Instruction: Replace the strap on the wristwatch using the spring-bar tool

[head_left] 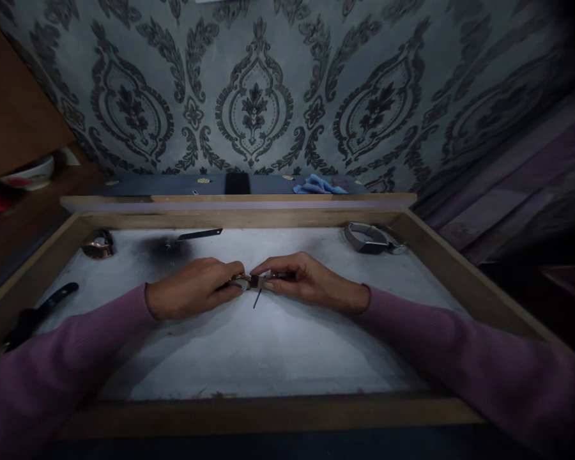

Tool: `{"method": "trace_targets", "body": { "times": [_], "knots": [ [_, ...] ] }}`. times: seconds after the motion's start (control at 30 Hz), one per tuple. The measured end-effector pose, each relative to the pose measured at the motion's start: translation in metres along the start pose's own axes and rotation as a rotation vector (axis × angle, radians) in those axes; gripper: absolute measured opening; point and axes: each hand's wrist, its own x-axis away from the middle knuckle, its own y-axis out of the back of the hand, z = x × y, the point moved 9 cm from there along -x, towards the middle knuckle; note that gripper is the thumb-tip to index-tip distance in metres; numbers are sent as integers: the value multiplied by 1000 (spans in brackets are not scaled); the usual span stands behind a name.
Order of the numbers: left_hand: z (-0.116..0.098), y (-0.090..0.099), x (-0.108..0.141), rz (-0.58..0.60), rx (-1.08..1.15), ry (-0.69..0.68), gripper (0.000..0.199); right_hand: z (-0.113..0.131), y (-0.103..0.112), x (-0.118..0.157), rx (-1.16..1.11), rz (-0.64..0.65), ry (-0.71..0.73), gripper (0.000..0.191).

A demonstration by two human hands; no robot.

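Over the middle of the white board, my left hand (199, 287) is closed around a gold and silver wristwatch (240, 281), its fingers hiding much of it. My right hand (309, 281) pinches a small piece, mostly hidden, whose dark part shows between thumb and fingers. Between both hands sits a small brown, square-ended block (255, 281), which meets the watch; which hand bears it I cannot tell. A thin dark rod (257, 298) slants down just below the block.
A raised wooden frame (268, 409) borders the white board (268, 358). On it lie a rose-gold watch (98, 245), a dark blade (200, 234), a black strap (43, 312) and a silver watch (364, 238). Behind are a blue cloth (319, 184) and a black rectangular object (237, 183).
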Motion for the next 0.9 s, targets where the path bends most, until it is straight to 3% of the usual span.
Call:
{"method": "trace_targets", "body": {
  "times": [0.33,0.73,0.9],
  "knots": [
    [7,1,-2,-36,164,13,19,12,2,2,142,-32,47,30],
    [10,-5,-1,28,491,66,21,9,6,3,160,-58,0,29],
    [11,-9,-2,44,582,73,21,6,4,2,121,-42,-40,15]
  ]
}}
